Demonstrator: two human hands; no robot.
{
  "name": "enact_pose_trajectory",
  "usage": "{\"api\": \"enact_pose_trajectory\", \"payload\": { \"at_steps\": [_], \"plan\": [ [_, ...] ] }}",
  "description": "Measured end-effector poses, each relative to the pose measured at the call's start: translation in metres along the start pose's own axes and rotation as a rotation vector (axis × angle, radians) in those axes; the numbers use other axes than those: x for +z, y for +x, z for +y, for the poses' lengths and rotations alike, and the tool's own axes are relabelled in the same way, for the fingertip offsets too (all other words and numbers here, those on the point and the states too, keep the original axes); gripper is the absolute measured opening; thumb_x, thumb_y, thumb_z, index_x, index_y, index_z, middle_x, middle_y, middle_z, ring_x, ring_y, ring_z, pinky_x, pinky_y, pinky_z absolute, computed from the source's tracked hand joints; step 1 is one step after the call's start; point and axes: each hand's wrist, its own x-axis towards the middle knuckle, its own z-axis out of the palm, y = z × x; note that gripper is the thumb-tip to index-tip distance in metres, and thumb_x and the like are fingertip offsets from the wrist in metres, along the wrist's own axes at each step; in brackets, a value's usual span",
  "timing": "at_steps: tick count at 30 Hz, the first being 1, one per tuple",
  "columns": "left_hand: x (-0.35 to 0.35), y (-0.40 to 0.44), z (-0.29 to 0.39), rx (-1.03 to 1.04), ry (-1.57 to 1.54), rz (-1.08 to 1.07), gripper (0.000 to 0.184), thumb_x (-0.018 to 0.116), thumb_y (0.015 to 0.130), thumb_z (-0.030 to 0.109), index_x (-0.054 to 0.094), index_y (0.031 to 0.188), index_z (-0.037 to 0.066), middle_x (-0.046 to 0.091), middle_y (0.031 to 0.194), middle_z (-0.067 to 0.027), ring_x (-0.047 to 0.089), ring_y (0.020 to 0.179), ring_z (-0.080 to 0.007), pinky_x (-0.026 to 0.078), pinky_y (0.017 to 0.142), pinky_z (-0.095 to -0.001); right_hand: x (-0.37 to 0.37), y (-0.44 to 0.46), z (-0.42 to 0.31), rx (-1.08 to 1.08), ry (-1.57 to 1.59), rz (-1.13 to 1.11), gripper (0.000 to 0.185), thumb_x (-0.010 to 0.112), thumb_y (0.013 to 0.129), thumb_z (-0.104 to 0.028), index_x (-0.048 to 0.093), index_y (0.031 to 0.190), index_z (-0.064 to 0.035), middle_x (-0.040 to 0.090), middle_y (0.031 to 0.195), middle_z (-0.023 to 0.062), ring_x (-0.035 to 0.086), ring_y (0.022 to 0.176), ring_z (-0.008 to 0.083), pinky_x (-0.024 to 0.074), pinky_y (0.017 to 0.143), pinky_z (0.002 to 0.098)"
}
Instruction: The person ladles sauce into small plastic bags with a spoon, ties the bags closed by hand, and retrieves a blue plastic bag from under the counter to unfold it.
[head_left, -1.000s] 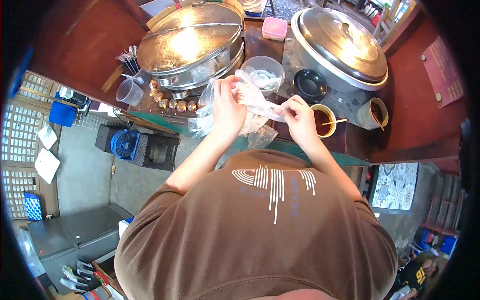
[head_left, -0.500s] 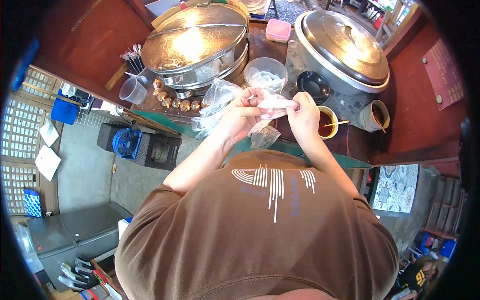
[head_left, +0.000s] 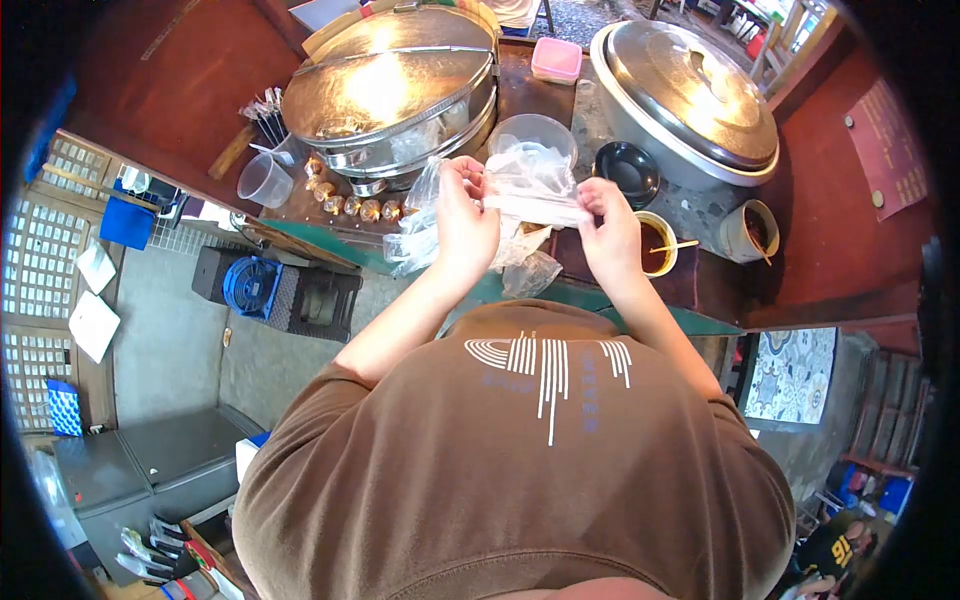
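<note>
A clear plastic bag (head_left: 535, 190) is stretched flat between my two hands over the counter's near edge. My left hand (head_left: 468, 215) pinches its left side, and my right hand (head_left: 611, 228) pinches its right side. Behind the bag stands a clear plastic bowl (head_left: 532, 133) with whitish contents, partly hidden. More crumpled clear bags (head_left: 415, 240) lie beside and under my left hand. Just right of my right hand is a cup of dark sauce (head_left: 655, 243) with a stick in it. A black bowl (head_left: 627, 172) sits behind my right hand.
A large round metal steamer (head_left: 390, 80) stands at the back left, a big lidded pot (head_left: 690, 100) at the back right. Small wrapped items (head_left: 352, 206) and a clear cup (head_left: 265, 181) are at the left, another sauce cup (head_left: 748, 231) at the right, a pink box (head_left: 556, 60) behind.
My hands were close together with the bag bunched between them. They have now moved apart, and the bag is spread out between them.
</note>
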Motion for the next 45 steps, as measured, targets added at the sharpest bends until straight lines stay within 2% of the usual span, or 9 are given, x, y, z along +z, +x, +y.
{"api": "enact_pose_trajectory", "payload": {
  "at_steps": [3,6,10,16,19,23,26,30,45],
  "plan": [
    [-0.003,0.001,-0.007,0.167,0.186,-0.082,0.025,0.051,0.08,-0.008,0.045,0.102,0.003,0.052,0.083,-0.0047,0.053,0.077,-0.0116,0.048,0.062,-0.0274,0.0,0.004,0.007,0.438,0.806,-0.025,0.03,0.052,0.08,0.013,0.052,0.104,-0.0049,0.061,0.092,0.0072,0.061,0.084,0.0191,0.0501,0.077,0.0348],
    [-0.006,0.002,0.0,-0.068,0.014,-0.176,0.026,0.049,0.079,-0.01,0.048,0.1,0.005,0.054,0.087,-0.0042,0.054,0.081,-0.0129,0.048,0.069,-0.0276,-0.006,0.007,0.018,0.654,1.579,-0.164,0.029,0.055,0.079,0.009,0.053,0.103,-0.0069,0.06,0.091,0.0071,0.06,0.085,0.018,0.0481,0.079,0.0325],
    [-0.001,0.006,-0.01,-0.337,-0.581,-0.272,0.03,0.048,0.072,-0.012,0.048,0.097,0.004,0.053,0.086,-0.0035,0.052,0.075,-0.011,0.045,0.069,-0.0255,-0.008,0.009,0.024,0.56,1.757,-0.307,0.023,0.057,0.078,0.006,0.058,0.097,-0.0062,0.056,0.085,0.0025,0.058,0.083,0.0164,0.0462,0.078,0.0281],
    [-0.019,0.002,0.019,-0.38,-0.877,-0.653,0.031,0.053,0.077,-0.007,0.047,0.104,0.006,0.055,0.093,-0.0031,0.054,0.087,-0.0106,0.046,0.076,-0.0247,-0.014,0.01,-0.001,0.248,0.149,-0.054,0.004,0.063,0.078,0.004,0.065,0.08,0.0019,0.051,0.08,0.0009,0.05,0.079,0.0097,0.0406,0.071,0.0228],
    [-0.029,-0.006,0.04,-0.205,-0.657,-0.922,0.03,0.057,0.084,0.004,0.046,0.112,0.008,0.055,0.105,-0.0063,0.058,0.093,-0.0127,0.049,0.077,-0.0267,-0.016,0.01,-0.002,0.114,0.172,-0.017,0.014,0.063,0.076,0.004,0.064,0.089,0.0013,0.052,0.085,0.0056,0.053,0.077,0.0138,0.0431,0.066,0.0247],
    [-0.025,-0.005,0.038,-0.447,-0.72,-0.579,0.036,0.055,0.089,0.017,0.045,0.123,0.009,0.054,0.113,-0.01,0.059,0.092,-0.0173,0.052,0.07,-0.0307,-0.02,0.007,-0.011,0.05,0.421,-0.024,0.019,0.063,0.073,0.006,0.063,0.092,-0.0006,0.053,0.092,0.0077,0.055,0.08,0.0162,0.0445,0.069,0.0258],
    [-0.018,0.009,0.038,-0.481,-0.733,-0.694,0.047,0.058,0.089,0.022,0.041,0.132,0.012,0.054,0.119,-0.0114,0.06,0.093,-0.0174,0.052,0.074,-0.0308,-0.024,0.003,-0.013,-0.046,0.291,-0.09,0.023,0.063,0.072,0.008,0.063,0.093,-0.0008,0.052,0.098,0.0082,0.055,0.086,0.0174,0.0446,0.073,0.0259],
    [-0.003,0.01,0.022,-0.393,-0.71,-0.945,0.04,0.067,0.085,0.017,0.055,0.12,0.001,0.064,0.102,-0.0064,0.062,0.079,-0.0118,0.052,0.067,-0.0253,-0.023,0.003,-0.015,-0.064,0.315,-0.145,0.024,0.065,0.071,0.007,0.062,0.094,-0.0003,0.052,0.102,0.0087,0.055,0.089,0.0184,0.0448,0.077,0.0266],
    [0.014,0.009,0.023,-0.389,-0.582,-0.749,0.017,0.068,0.079,0.002,0.067,0.096,-0.001,0.068,0.085,-0.0062,0.062,0.075,-0.011,0.052,0.07,-0.0257,-0.034,0.0,-0.008,0.083,0.166,-0.196,0.024,0.07,0.072,-0.004,0.066,0.096,-0.0053,0.049,0.102,0.006,0.051,0.089,0.016,0.0438,0.073,0.0263]
  ]
}}
